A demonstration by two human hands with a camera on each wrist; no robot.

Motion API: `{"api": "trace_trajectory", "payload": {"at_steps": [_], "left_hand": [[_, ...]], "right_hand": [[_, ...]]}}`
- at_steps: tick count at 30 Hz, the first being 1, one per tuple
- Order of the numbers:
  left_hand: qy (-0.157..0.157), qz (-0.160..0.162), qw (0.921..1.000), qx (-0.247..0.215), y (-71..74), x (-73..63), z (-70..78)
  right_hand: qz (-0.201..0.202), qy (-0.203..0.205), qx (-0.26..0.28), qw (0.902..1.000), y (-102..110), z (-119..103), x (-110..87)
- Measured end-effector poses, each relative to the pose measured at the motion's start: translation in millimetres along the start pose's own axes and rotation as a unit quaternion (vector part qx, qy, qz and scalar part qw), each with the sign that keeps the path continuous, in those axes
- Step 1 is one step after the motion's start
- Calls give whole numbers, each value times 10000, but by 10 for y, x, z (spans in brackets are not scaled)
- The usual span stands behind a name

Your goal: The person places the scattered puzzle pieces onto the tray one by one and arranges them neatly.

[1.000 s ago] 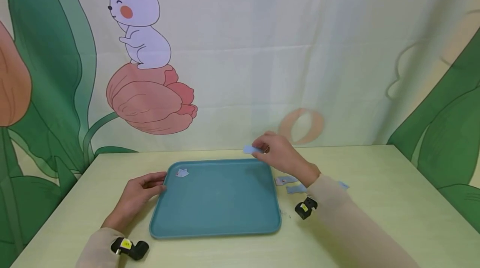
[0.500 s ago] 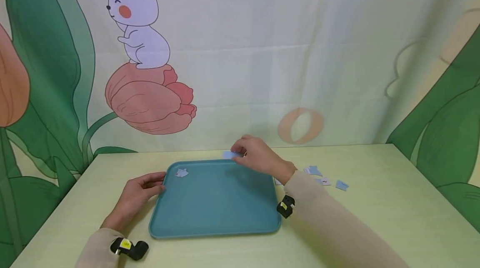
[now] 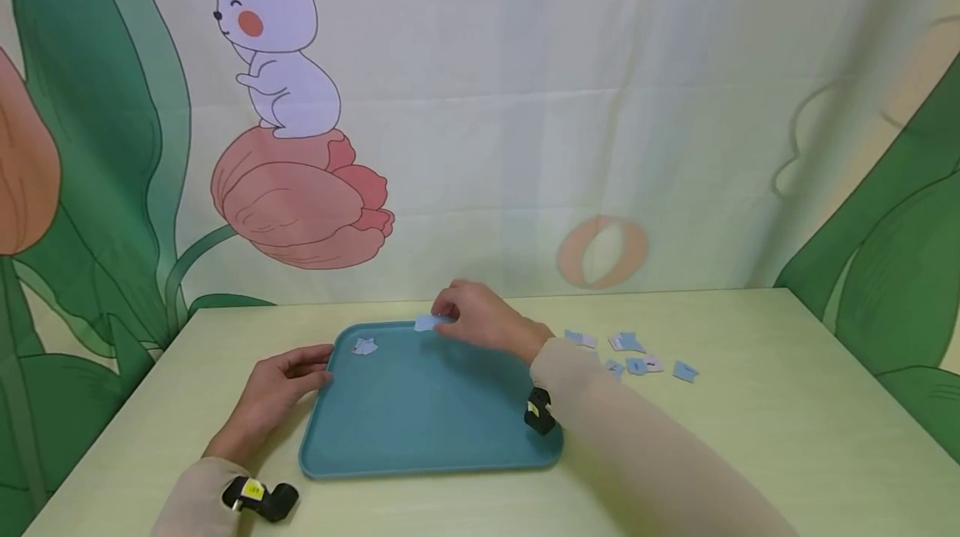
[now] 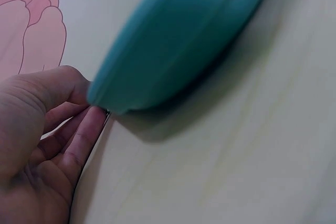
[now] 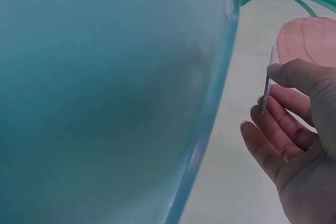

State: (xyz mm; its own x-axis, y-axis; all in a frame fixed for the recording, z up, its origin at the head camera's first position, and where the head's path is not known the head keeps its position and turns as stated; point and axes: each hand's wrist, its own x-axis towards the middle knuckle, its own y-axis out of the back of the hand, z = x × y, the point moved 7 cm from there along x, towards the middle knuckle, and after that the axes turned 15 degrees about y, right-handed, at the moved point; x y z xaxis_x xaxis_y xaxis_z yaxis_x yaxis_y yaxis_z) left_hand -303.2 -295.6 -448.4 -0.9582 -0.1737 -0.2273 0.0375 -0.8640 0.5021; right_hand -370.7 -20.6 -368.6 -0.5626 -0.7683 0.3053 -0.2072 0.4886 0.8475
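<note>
Thumb and fingertips of my right hand pinch a flat, light blue puzzle piece over the far rim of the teal tray. In the right wrist view the puzzle piece appears edge-on as a thin strip, apart from the tray. My left hand holds the tray's left rim near the far corner. The left wrist view has the fingers and thumb at the edge of the tray. One pale, irregular puzzle piece lies in the tray's far left corner.
Several blue-and-white puzzle pieces are scattered on the table right of the tray, some partly behind the right sleeve. A printed curtain hangs along the table's back edge.
My right hand has moved left with the puzzle piece, from the tray's far right corner to the middle of its far rim. More pieces on the right are uncovered. My left hand stays put.
</note>
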Motion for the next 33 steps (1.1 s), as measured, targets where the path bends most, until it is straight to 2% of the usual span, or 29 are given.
{"api": "trace_trajectory", "payload": {"at_steps": [9, 20, 33], "left_hand": [[-6, 10, 10000, 24, -3, 0, 15], [40, 28, 10000, 20, -10, 4, 1], [34, 48, 10000, 2, -5, 24, 2]], "right_hand": [[-252, -182, 60, 9995, -195, 18, 64], [-451, -210, -355, 9981, -407, 34, 182], [-520, -347, -521, 9967, -503, 8, 308]]}}
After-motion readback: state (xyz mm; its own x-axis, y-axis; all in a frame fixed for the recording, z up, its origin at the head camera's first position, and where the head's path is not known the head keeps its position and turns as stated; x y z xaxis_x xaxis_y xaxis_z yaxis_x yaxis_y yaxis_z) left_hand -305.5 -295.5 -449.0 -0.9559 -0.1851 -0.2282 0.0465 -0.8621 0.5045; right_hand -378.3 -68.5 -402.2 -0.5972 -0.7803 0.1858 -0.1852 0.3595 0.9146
